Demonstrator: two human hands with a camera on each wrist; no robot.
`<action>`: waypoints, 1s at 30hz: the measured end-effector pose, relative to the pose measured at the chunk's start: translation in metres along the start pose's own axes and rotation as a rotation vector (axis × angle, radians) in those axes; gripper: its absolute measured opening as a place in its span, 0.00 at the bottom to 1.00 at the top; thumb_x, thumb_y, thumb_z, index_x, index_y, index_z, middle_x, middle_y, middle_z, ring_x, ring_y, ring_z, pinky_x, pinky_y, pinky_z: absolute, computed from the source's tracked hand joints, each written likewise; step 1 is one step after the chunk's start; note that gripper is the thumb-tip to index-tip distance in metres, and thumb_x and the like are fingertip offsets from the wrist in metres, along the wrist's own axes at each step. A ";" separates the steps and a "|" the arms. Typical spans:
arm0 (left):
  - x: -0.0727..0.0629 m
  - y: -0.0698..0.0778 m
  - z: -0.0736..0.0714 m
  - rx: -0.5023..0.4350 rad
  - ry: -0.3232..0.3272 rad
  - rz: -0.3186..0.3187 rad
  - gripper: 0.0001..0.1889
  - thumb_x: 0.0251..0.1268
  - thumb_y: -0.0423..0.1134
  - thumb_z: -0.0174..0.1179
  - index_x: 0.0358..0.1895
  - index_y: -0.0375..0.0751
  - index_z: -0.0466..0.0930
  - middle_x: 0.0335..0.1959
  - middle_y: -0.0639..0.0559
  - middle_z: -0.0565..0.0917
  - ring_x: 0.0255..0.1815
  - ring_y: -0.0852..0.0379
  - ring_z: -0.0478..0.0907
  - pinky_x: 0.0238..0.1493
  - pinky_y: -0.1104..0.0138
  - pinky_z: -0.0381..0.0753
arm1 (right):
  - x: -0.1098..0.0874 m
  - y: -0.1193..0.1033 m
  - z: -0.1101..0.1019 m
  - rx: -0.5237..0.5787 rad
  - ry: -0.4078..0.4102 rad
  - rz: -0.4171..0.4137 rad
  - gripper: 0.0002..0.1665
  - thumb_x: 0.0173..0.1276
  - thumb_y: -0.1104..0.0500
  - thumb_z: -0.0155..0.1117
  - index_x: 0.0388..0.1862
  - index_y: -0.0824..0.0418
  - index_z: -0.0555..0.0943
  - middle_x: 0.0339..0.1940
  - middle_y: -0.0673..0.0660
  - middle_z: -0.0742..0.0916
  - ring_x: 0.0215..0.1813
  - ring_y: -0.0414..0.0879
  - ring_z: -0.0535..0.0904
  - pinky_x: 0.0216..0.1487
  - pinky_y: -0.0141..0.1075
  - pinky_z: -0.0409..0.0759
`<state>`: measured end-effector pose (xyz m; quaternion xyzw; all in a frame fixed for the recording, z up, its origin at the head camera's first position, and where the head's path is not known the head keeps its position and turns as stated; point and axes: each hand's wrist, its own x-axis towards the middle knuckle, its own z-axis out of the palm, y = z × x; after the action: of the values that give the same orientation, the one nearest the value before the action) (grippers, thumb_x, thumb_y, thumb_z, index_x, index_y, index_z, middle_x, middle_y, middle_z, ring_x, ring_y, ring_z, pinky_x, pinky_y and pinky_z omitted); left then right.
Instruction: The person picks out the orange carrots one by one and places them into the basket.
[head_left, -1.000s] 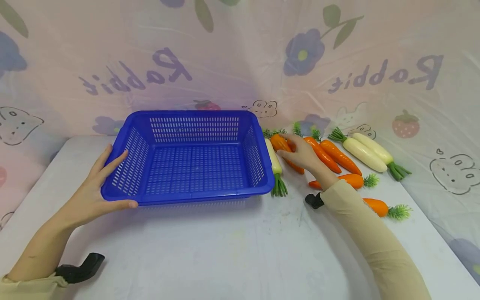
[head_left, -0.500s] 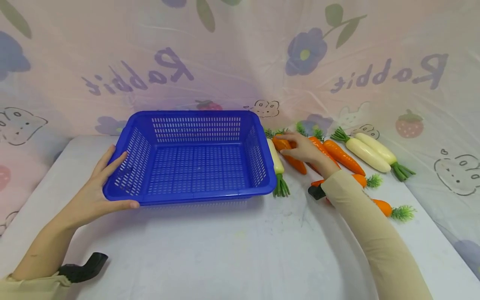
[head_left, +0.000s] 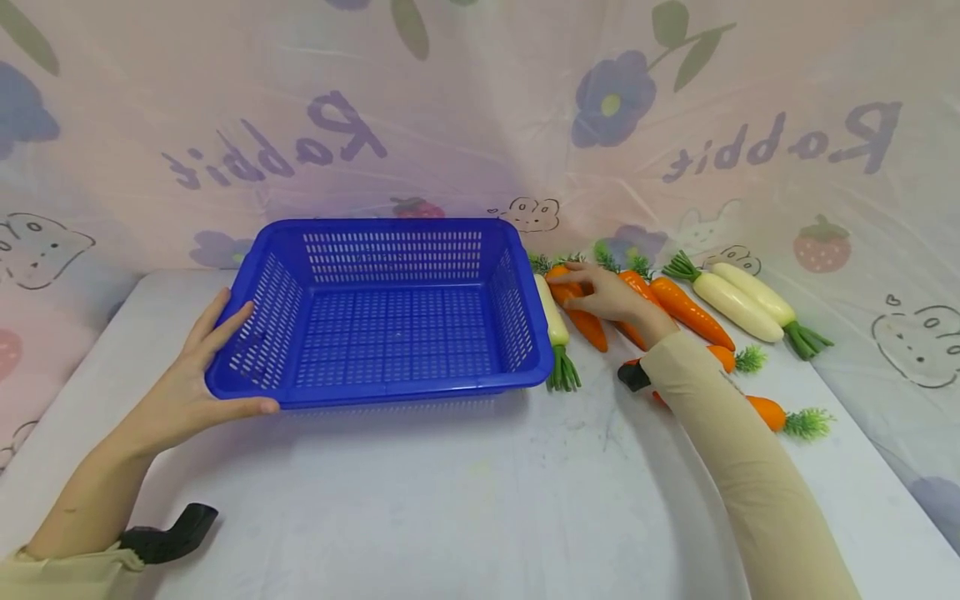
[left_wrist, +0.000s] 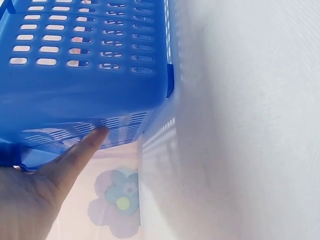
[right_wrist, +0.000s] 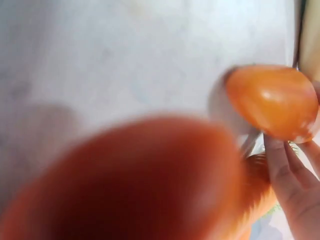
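Observation:
In the head view, my left hand (head_left: 176, 387) rests on the left end of a blue perforated basket (head_left: 375, 390), its fingers straight and spread and the thumb along the front rim. The left wrist view shows one straight finger (left_wrist: 85, 150) against the basket's outer wall. Right of the basket, my right hand (head_left: 600, 293) pinches an orange carrot (head_left: 587, 327) near its thick upper end. The right wrist view shows fingers on both sides of this carrot (right_wrist: 275, 100). A white radish (head_left: 553, 317) lies between the carrot and the basket.
More carrots lie right of my right hand, one (head_left: 692, 312) beside two white radishes (head_left: 738, 307). Another carrot (head_left: 765, 412) is partly behind the right sleeve. A rabbit-print cloth (head_left: 465, 108) hangs behind the white table (head_left: 420, 500).
My right hand and its carrot have shifted very slightly. The left hand and basket stay put, and the head view has moved a little.

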<state>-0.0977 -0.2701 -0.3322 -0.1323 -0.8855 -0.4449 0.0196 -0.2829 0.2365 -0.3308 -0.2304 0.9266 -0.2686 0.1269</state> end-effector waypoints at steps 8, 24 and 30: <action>0.001 0.001 0.001 -0.018 0.003 0.002 0.61 0.41 0.34 0.76 0.78 0.53 0.42 0.78 0.62 0.28 0.77 0.39 0.22 0.61 0.25 0.27 | -0.001 0.003 -0.002 0.041 -0.018 0.051 0.30 0.66 0.63 0.62 0.68 0.59 0.72 0.74 0.70 0.60 0.69 0.69 0.63 0.68 0.61 0.64; 0.001 0.002 0.001 -0.030 0.004 0.000 0.61 0.42 0.34 0.75 0.78 0.52 0.42 0.78 0.60 0.28 0.76 0.38 0.22 0.61 0.25 0.27 | -0.015 0.001 0.001 -0.030 0.061 0.050 0.29 0.65 0.60 0.65 0.66 0.58 0.74 0.73 0.68 0.62 0.70 0.68 0.61 0.67 0.62 0.64; 0.000 0.001 0.001 -0.020 0.006 -0.015 0.61 0.42 0.34 0.75 0.78 0.52 0.41 0.78 0.58 0.28 0.76 0.37 0.22 0.61 0.25 0.28 | -0.021 0.001 0.002 -0.052 0.115 0.019 0.29 0.64 0.59 0.67 0.65 0.58 0.75 0.73 0.68 0.63 0.71 0.69 0.58 0.68 0.65 0.60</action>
<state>-0.0976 -0.2690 -0.3317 -0.1246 -0.8820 -0.4541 0.0179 -0.2648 0.2463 -0.3303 -0.2090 0.9413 -0.2559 0.0697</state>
